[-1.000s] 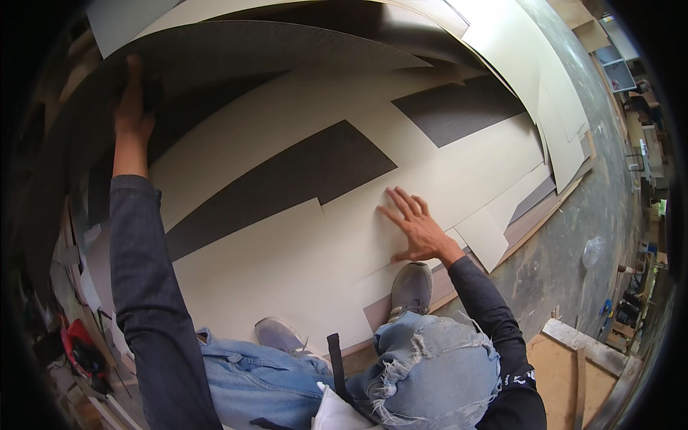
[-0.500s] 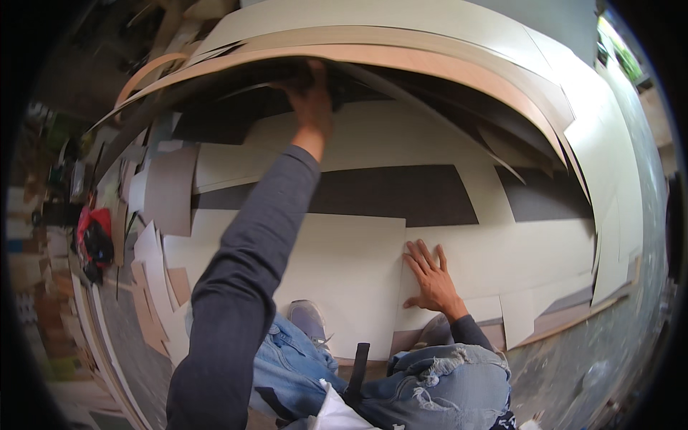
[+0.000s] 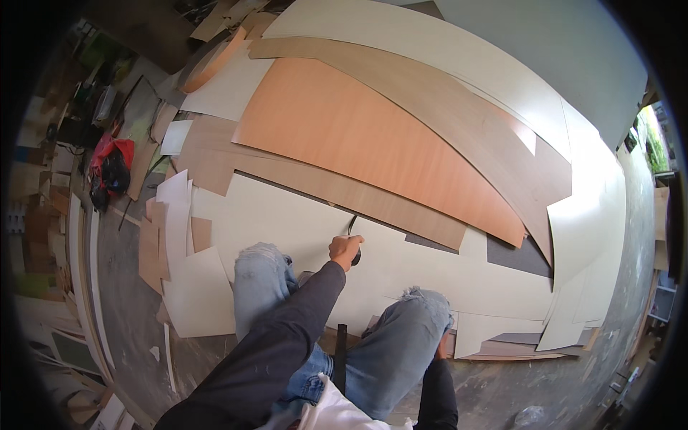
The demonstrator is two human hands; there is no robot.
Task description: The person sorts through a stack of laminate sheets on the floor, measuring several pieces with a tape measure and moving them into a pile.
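My left hand point(image 3: 345, 251) is closed around a dark tool with a thin curved end point(image 3: 352, 224). Its black body shows below my fingers, but its exact kind is unclear. Beneath it lies a cream-white sheet point(image 3: 279, 215), near the edge of a tan wood-grain strip point(image 3: 344, 190). Farther off, an orange wood-grain sheet point(image 3: 351, 136) lies flat, partly covered by a long tan tapered sheet point(image 3: 430, 107). My right hand point(image 3: 442, 347) is low beside my right leg, which hides most of its fingers.
Large cream sheets point(image 3: 502, 79) spread across the far side and right. Offcuts point(image 3: 154, 244) are piled at the left, near a red and black bag point(image 3: 111, 168). A curled orange strip point(image 3: 215, 64) stands at the far left. Grey floor point(image 3: 516, 380) shows at the near right.
The raised sheets have come down flat. My left hand has drawn back from under them and now grips the dark tool. My right hand has left the cream sheet and moved toward me.
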